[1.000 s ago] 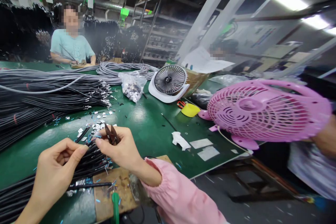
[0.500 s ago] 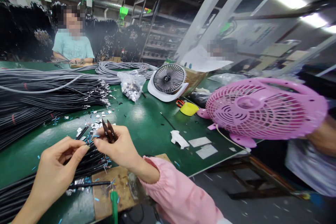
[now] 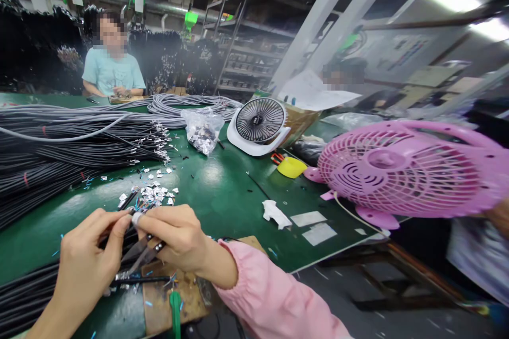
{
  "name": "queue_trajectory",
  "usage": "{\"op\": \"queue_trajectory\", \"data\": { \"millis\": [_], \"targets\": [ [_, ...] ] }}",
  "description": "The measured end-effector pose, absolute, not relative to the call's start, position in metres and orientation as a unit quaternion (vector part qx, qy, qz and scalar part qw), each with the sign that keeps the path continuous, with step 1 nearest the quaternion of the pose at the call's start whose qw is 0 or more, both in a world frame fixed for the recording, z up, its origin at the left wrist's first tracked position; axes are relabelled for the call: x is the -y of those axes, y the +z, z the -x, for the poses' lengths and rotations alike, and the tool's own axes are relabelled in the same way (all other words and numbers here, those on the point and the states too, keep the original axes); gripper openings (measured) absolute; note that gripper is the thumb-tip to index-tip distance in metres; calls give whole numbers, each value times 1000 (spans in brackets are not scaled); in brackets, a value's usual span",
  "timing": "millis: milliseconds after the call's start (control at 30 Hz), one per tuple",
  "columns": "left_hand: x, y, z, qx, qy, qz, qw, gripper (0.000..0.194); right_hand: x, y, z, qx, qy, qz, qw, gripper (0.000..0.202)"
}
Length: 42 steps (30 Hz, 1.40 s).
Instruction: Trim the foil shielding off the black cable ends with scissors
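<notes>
My left hand is closed in a pinch on a thin cable end, mostly hidden by the fingers. Against it, my right hand is closed around a pair of tweezers, whose metal arms slant down to the left below the fingers. A small whitish piece shows between the fingertips of both hands; I cannot make out what it is. Just beyond the fingers lies a heap of silvery foil scraps. Under the hands are black cables and a worn wooden board with a green clamp-like part.
Bundled black cables and a grey cable coil cover the left and back of the green table. A plastic bag, a white fan, a yellow piece and a pink fan stand rightward. A co-worker sits opposite.
My right hand has turned over, so the tweezers now slant downward instead of sticking up above the fingers. Its fingertips have closed in on my left fingertips. The view has shifted slightly.
</notes>
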State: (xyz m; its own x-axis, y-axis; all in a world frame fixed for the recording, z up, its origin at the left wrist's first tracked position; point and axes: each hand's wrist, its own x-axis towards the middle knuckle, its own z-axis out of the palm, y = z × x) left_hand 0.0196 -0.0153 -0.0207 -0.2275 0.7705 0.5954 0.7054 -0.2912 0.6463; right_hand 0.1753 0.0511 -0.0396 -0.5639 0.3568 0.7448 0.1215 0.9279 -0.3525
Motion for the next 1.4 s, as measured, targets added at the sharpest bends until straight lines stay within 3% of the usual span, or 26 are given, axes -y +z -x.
{"op": "queue_trajectory", "data": {
  "millis": [100,200,300,367,500,633,833,933,1033,1167,1267,1400],
  "targets": [
    [15,-17,-19,-593,538,-596,65,20,-48,-36,-173,836,171,141,502,19],
    [15,-14,-20,-581,558,-586,89,15,-45,-22,-170,740,281,272,547,14],
    [16,-11,-24,-566,574,-582,107,15,-44,-10,-166,671,480,322,465,22],
    [16,-8,-26,-559,579,-580,127,16,-46,-9,-164,652,539,313,432,22],
    [15,-8,-25,-555,583,-580,130,15,-48,-20,-165,736,418,265,461,26],
    [17,-17,-20,-554,570,-607,2,13,-46,-24,-170,764,294,261,511,25],
    [19,-35,-21,-527,527,-652,-140,10,-46,-22,-169,770,298,250,505,25],
    [17,-31,-22,-524,536,-655,-92,9,-47,-22,-168,759,308,268,508,17],
    [13,-17,-20,-539,535,-646,82,15,-46,-18,-168,746,347,280,494,11],
    [11,-1,-15,-524,505,-630,272,19,-46,-7,-169,698,525,305,379,16],
    [12,0,-13,-500,526,-647,236,17,-48,-2,-169,635,644,319,284,22],
    [17,-7,-11,-509,543,-660,100,14,-48,-1,-168,648,584,342,349,16]
  ]
}}
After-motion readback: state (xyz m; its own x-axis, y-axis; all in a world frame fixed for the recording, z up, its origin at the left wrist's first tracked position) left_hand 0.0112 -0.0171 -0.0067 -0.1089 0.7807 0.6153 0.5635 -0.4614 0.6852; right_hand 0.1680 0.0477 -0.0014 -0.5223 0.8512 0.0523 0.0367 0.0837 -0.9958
